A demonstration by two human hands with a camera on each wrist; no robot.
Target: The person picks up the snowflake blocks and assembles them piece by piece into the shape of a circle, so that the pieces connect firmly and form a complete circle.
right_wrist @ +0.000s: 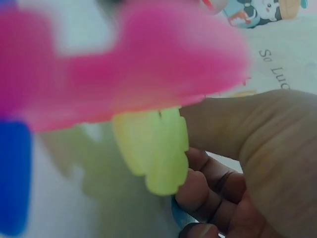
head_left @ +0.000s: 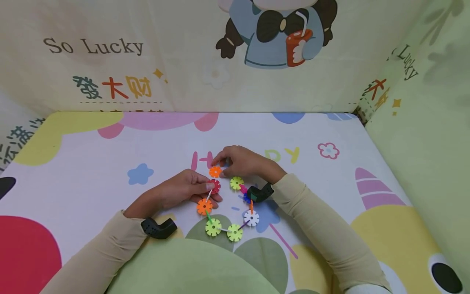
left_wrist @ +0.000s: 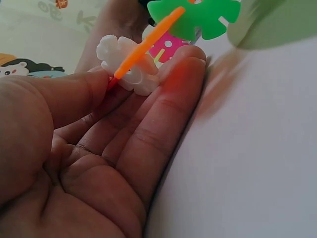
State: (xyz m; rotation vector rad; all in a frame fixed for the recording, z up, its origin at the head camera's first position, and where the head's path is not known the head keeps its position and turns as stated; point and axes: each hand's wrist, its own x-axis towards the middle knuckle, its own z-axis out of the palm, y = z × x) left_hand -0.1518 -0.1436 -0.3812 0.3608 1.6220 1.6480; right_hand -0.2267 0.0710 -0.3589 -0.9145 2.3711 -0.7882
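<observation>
A ring-like chain of notched plastic discs joined by short coloured sticks lies on the table. My left hand (head_left: 187, 185) pinches a red notched disc (head_left: 215, 186) between thumb and fingers. A white stick joins it to an orange disc (head_left: 204, 206) below. Just above, my right hand (head_left: 240, 161) grips another orange disc (head_left: 215, 172) by its edge. In the left wrist view an orange stick (left_wrist: 148, 42) and a white disc (left_wrist: 143, 74) show at the fingertips. A yellow-green disc (right_wrist: 153, 148) partly hides the right fingers in the right wrist view.
Along the chain's lower side sit two light-green discs, one on the left (head_left: 213, 227) and one on the right (head_left: 234, 232). A white disc (head_left: 251, 218) is at its right, with a blue disc partly under the right wrist strap (head_left: 260, 192). Printed cloth (head_left: 183, 61) stands behind the table.
</observation>
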